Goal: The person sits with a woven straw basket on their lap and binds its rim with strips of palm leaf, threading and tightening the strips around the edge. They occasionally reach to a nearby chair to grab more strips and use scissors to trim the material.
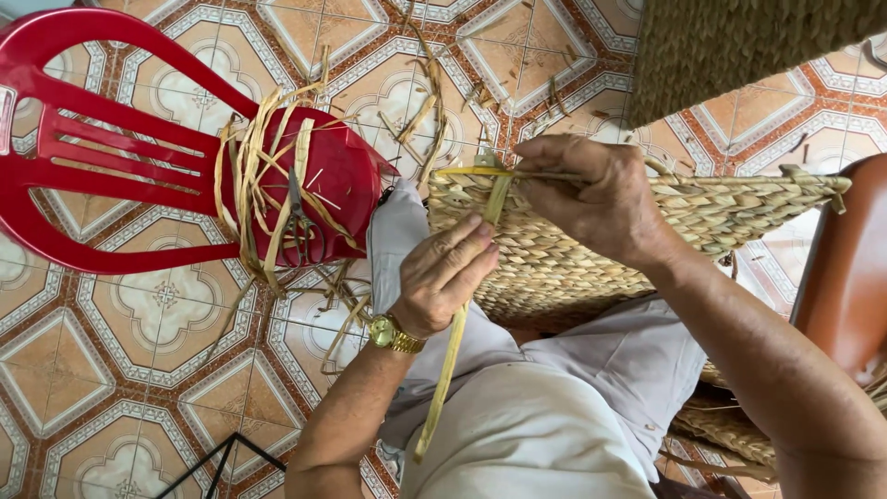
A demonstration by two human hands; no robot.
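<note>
A half-woven straw basket (591,240) rests on my lap, its rim turned toward the floor. My left hand (445,275), with a gold wristwatch, pinches a long pale reed strand (450,360) that runs down across my lap. My right hand (591,196) grips the basket's rim, where the same strand bends over the edge and lies along it.
A red plastic chair (83,148) stands at the left with loose reed strips (254,176) and a pair of scissors (297,222) on its seat. Reed scraps litter the patterned tile floor (139,370). Another woven piece (739,46) hangs at the top right. More weaving lies at lower right.
</note>
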